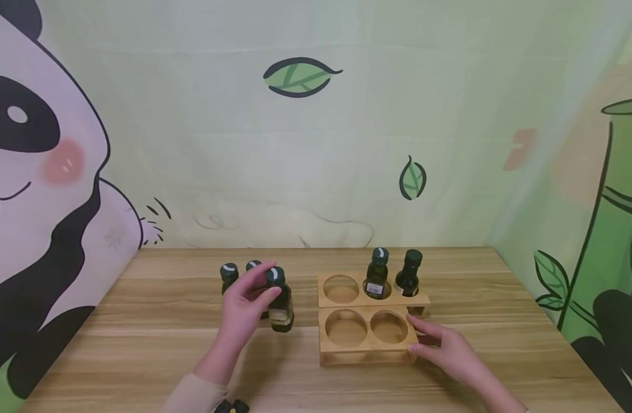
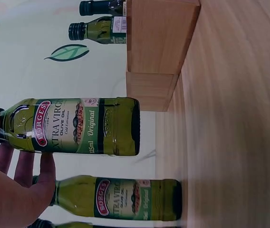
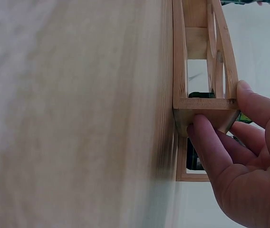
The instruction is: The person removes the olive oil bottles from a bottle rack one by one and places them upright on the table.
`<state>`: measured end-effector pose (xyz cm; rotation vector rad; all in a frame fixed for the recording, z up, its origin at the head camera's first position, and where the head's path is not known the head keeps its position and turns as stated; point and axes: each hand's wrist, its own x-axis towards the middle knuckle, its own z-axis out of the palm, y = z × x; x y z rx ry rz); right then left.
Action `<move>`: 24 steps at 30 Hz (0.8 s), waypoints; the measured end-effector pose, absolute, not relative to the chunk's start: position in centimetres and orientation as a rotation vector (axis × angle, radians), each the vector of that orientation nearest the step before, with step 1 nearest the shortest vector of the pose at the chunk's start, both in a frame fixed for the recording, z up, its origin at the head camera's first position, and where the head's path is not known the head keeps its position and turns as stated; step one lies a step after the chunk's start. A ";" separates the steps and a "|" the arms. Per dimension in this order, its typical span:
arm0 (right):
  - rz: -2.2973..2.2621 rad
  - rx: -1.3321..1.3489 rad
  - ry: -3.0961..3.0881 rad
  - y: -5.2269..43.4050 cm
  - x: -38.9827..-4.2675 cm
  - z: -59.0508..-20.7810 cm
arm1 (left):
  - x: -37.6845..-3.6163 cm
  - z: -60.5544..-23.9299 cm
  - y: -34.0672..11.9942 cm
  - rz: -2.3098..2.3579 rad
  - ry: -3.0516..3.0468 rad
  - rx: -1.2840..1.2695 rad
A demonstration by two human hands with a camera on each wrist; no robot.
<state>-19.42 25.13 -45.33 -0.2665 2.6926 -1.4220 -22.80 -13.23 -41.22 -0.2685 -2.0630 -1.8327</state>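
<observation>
Across the wooden counter (image 1: pixel 155 338), in front of a wall cloth printed with a panda and bamboo, stands a two-tier wooden bottle rack (image 1: pixel 369 344) right of centre. Its far tier has three round holes, and dark green bottles stand in the middle hole (image 1: pixel 376 274) and the right hole (image 1: pixel 408 273); the left hole and both holes of the near tier hold nothing. The right hand (image 1: pixel 447 347) rests against the near right corner of the rack, with the thumb on top of the frame and the fingers pressed to its end face, as the right wrist view shows. Left of the rack, the left hand (image 1: pixel 243 307) pinches an olive oil bottle (image 1: pixel 280 301) near its neck; the left wrist view shows the bottle lifted just clear of the counter, upright, with its label readable as extra virgin olive oil. Two more bottles stand just beyond that hand, one at the far left (image 1: pixel 228 276) and one beside it (image 1: pixel 253 266), partly hidden by the fingers.
</observation>
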 end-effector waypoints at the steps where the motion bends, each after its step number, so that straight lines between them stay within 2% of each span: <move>1: -1.419 -0.265 2.696 25.1 -19.4 -45.3 | -22.7 -41.3 -13.4 -1.830 -2.068 -0.263; 24: -1.433 -0.318 2.685 25.3 -19.5 -45.5 | -21.5 -42.6 -16.6 -1.720 -2.156 -0.128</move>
